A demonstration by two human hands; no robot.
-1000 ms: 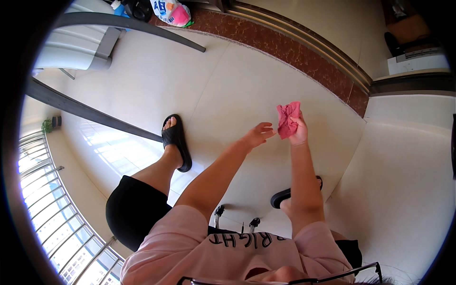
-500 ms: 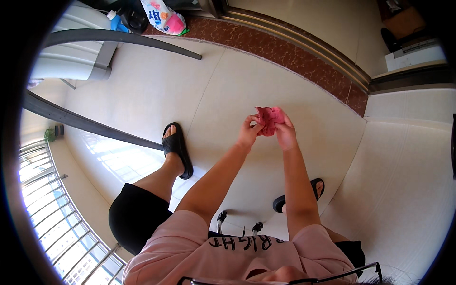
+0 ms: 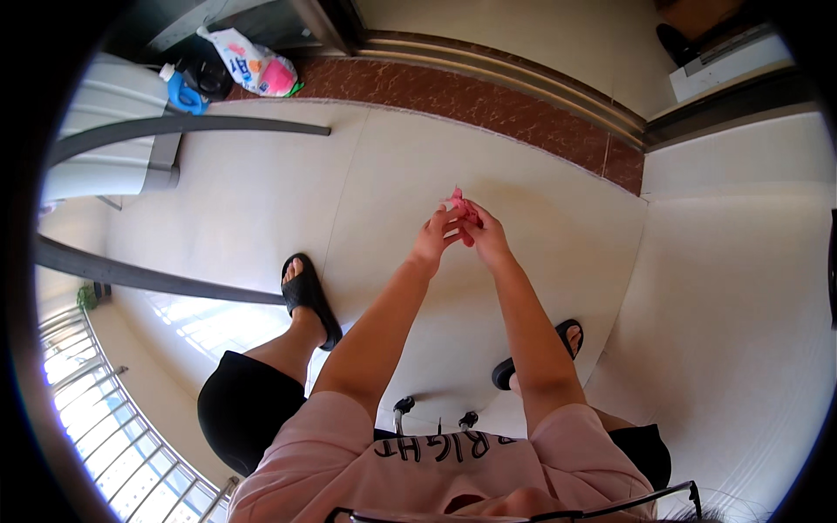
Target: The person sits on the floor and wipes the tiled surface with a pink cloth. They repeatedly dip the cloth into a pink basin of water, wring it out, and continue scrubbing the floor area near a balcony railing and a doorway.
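Observation:
Out in front of me, above the tiled floor, both hands meet around a small crumpled pink piece with darker red parts. It looks soft and thin, but whether it is cloth or something else I cannot make out. My left hand has its fingertips closed against the piece from the left. From the right, my right hand pinches it between thumb and fingers. Much of the piece is hidden behind the fingers, with a ragged tip sticking out above them.
Two curved dark bars reach in from the left over the floor. A printed bag and a blue bottle stand by the brown stone sill. My feet wear black slippers; chair casters show below.
My hands have come closer together, and the spread pink piece is now bunched up between them. The view has shifted, with the surroundings sliding left and partly down.

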